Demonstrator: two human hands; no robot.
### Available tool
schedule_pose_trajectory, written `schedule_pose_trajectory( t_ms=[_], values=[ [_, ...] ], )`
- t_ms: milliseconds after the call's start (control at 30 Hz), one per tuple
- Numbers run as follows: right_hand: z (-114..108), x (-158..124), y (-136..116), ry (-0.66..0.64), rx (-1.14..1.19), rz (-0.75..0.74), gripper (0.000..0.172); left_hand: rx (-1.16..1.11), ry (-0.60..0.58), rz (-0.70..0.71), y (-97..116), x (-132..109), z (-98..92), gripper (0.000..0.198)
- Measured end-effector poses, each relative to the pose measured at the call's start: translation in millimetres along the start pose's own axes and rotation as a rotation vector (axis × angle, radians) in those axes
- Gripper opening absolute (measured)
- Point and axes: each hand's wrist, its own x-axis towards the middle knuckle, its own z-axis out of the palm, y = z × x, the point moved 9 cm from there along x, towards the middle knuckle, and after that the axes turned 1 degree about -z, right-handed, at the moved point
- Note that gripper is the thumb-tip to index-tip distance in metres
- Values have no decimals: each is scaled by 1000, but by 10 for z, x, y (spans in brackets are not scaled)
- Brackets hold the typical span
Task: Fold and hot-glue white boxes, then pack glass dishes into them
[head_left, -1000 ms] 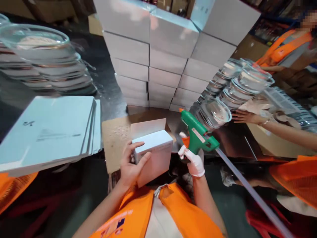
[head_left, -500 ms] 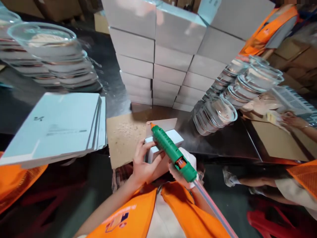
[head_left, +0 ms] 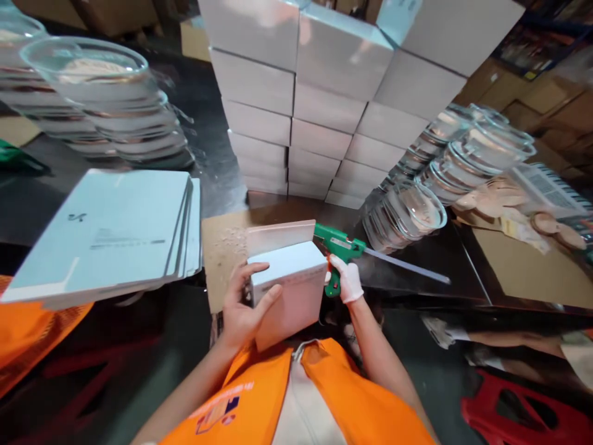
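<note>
My left hand (head_left: pixel 243 309) grips a small white carton (head_left: pixel 291 287) from its left side, thumb on the front face, fingers on top. The carton's rear flap (head_left: pixel 280 237) stands up open. My right hand (head_left: pixel 345 279), in a white glove, is closed round the handle of a green glue gun (head_left: pixel 340 247). The gun's nozzle points left at the carton's upper right corner, just under the flap. A clear glue stick (head_left: pixel 407 266) juts out of the gun's back to the right.
A stack of flat pale-blue carton blanks (head_left: pixel 106 232) lies at the left. A wall of stacked white boxes (head_left: pixel 333 105) rises behind. Stacks of glass bowls (head_left: pixel 97 105) sit far left, and more glass bowls (head_left: pixel 445 173) at the right. A brown cardboard sheet (head_left: pixel 225 253) lies under the carton.
The glue gun swung from lying over the carton's top, nozzle at the flap, out to the carton's right side. The co-worker's hand at the right has left the view.
</note>
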Motion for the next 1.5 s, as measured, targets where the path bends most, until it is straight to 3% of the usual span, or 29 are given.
schedule_pose_trajectory(
  t_ms=[67, 167, 233, 300, 333, 400, 467, 533, 700, 767, 833, 900, 1033, 1133, 1200, 1300, 1333, 1367, 1433, 1500],
  values=[
    [12, 143, 22, 13, -32, 43, 63, -15, 10, 4, 37, 24, -9, 33],
    [-228, 196, -72, 74, -144, 70, 56, -56, -8, -3, 61, 47, 6, 33],
    [-420, 124, -233, 143, -213, 52, 47, -77, -46, -33, 32, 52, 43, 34],
    [-452, 16, -485, 163, -175, -49, 33, -93, -91, -70, -13, 53, 99, 36],
    [-372, -36, -616, 115, -113, -113, 34, -103, -114, -83, -30, 53, 133, 37],
    [-91, -127, -829, -71, 54, -206, 50, -121, -144, -83, -41, 61, 195, 38],
    [142, -196, -924, -228, 190, -213, 58, -137, -156, -71, -39, 80, 246, 40],
    [190, -238, -959, -278, 231, -229, 56, -176, -145, -82, -59, 107, 280, 41],
    [195, -553, -1220, -615, 23, -624, 81, -511, -134, -29, -18, 191, 317, 60],
    [202, -690, -1331, -651, -119, -810, 71, -508, -173, 19, 36, 214, 311, 50],
    [248, -796, -1421, -631, -250, -957, 48, -419, -199, 37, 69, 230, 284, 29],
    [318, -871, -1462, -636, -320, -1029, 33, -357, -211, 48, 110, 239, 247, 20],
    [371, -873, -1415, -657, -326, -1008, 26, -363, -226, 39, 185, 217, 250, 14],
    [327, -761, -1277, -594, -288, -923, 26, -389, -225, -42, 144, 195, 309, 18],
    [224, -664, -1148, -452, -216, -844, 52, -402, -186, -124, 59, 221, 312, 24],
    [-41, -727, -985, -66, -211, -915, 115, -418, 31, -274, -112, 353, 158, 34],
    [-102, -823, -949, 56, -269, -987, 126, -439, 116, -347, -170, 400, 100, 39],
    [-108, -930, -925, 131, -365, -1067, 125, -469, 173, -432, -216, 444, 71, 45],
    [30, -1088, -919, 75, -597, -1202, 91, -549, 164, -583, -220, 543, 124, 54],
    [194, -1207, -1044, -72, -852, -1356, 53, -651, 101, -580, -75, 681, 186, 63]
  ],
)
